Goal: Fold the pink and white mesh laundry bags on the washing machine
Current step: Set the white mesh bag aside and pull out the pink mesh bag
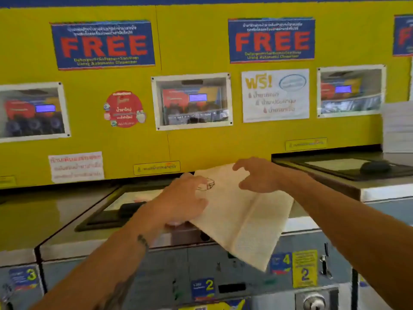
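White mesh bag (241, 211) lies flat across the washing machine (67, 220) lid, overhanging its front edge. Left hand (185, 198) presses it with spread fingers (probably steadying it); right hand (257, 175) hovers, loosely curled, empty.

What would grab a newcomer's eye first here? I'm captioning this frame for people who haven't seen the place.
Probably the bright yellow wall filling the upper half, with two blue signs reading FREE in red. Below it, at centre, a white mesh bag lies on the washing machine top, its lower corner hanging over the front edge. The left hand rests on its left side; the right hand is spread above its upper part.
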`<act>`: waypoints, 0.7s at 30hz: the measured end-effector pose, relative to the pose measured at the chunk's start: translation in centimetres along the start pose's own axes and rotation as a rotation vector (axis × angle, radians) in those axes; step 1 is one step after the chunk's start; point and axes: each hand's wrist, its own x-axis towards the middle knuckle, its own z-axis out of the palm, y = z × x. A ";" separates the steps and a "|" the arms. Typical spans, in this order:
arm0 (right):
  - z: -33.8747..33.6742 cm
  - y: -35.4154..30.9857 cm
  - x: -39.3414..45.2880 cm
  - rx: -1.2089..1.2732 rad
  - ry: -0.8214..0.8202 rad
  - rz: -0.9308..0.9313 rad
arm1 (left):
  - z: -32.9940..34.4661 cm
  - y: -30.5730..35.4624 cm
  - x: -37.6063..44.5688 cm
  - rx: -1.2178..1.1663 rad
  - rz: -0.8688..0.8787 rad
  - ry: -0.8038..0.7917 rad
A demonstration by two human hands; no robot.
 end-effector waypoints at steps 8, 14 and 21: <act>1.9 5.1 11.9 -0.126 -0.202 -0.010 | 4.7 -1.7 7.8 0.115 -0.076 -0.197; 2.8 5.7 11.7 0.037 -0.052 -0.132 | 3.6 -1.6 7.6 -0.164 -0.042 0.099; -2.3 6.5 11.4 0.171 0.199 -0.184 | -1.3 0.4 10.0 -0.218 0.130 0.281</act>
